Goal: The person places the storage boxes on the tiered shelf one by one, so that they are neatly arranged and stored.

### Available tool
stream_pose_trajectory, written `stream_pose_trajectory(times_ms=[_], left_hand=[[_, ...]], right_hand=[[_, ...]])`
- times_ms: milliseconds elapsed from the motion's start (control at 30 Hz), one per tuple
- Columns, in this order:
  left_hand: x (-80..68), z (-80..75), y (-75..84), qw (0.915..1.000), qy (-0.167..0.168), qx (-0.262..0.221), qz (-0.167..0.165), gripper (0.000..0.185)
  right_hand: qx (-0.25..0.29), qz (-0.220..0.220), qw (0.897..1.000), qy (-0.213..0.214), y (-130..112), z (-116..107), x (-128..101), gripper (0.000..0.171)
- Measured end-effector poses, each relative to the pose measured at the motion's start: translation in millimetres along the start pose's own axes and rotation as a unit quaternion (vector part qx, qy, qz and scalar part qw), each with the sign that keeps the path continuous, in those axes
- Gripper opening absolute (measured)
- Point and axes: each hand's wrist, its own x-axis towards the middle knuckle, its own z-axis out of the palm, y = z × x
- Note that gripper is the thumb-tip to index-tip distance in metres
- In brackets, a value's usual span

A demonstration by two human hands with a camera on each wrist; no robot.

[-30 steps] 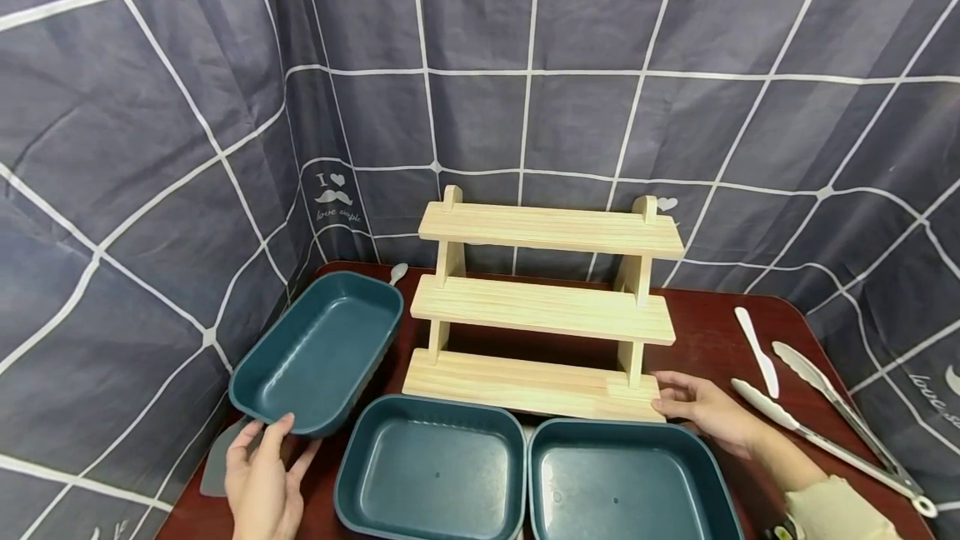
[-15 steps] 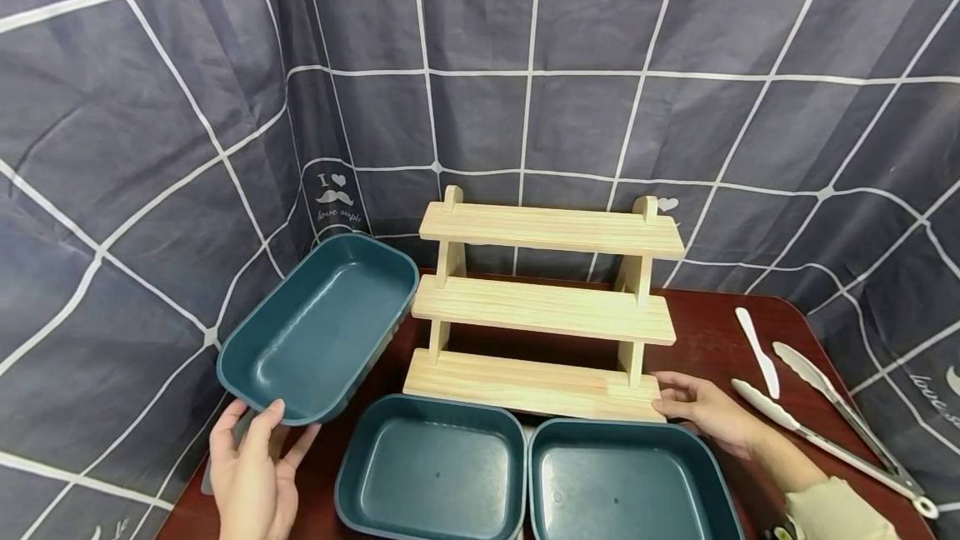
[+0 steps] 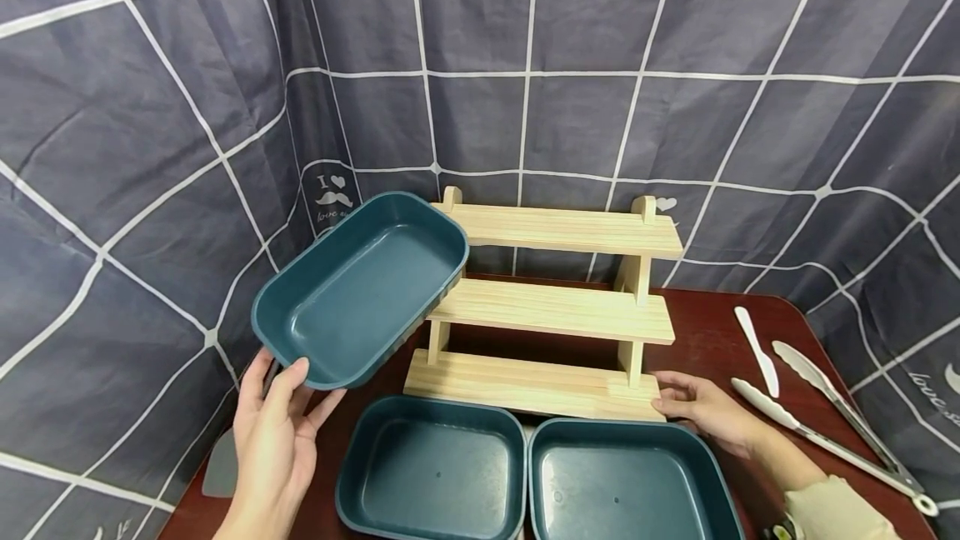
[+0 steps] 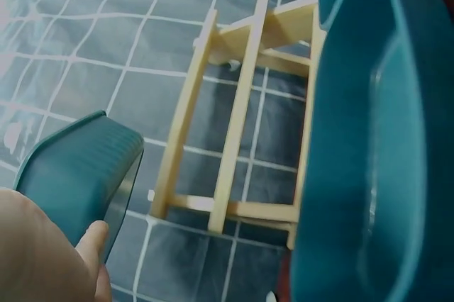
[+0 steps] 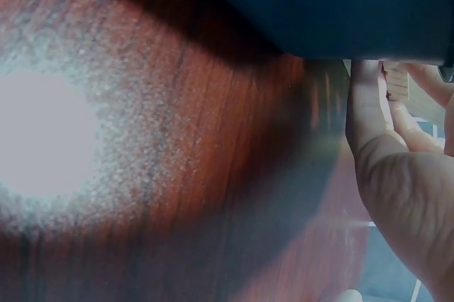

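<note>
My left hand [image 3: 279,419] grips the near rim of a dark teal rectangular tray [image 3: 360,290] and holds it tilted in the air, left of a three-step pale wooden rack [image 3: 547,307]. The tray's far end overlaps the rack's upper steps. In the left wrist view the held tray [image 4: 78,167] sits above my thumb, with the rack [image 4: 241,103] behind. My right hand [image 3: 701,411] rests with straight fingers against the rack's bottom right corner. In the right wrist view, my right hand's fingers [image 5: 369,125] reach to the wood.
Two more teal trays [image 3: 431,469] [image 3: 626,482] lie side by side on the red-brown table [image 3: 712,332] before the rack. Metal tongs [image 3: 832,423] and a white plastic knife [image 3: 757,352] lie at the right. A grey flat piece [image 3: 221,465] lies near the left edge. Checked grey cloth [image 3: 600,65] hangs behind.
My left hand has lifted the teal tray off the table and carried it up and to the right, toward the rack. The right hand has stayed at the rack's corner.
</note>
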Motion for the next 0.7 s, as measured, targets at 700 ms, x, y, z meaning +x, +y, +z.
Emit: stream_pose_trajectory(times_ms=[700], left_hand=[[49.3,89.3,-15.7,0.9659,-0.236,0.065,-0.084,0.056]], right_hand=[[0.023,-0.014,1.0,0.003,5.8,0.4,1.8,0.077]])
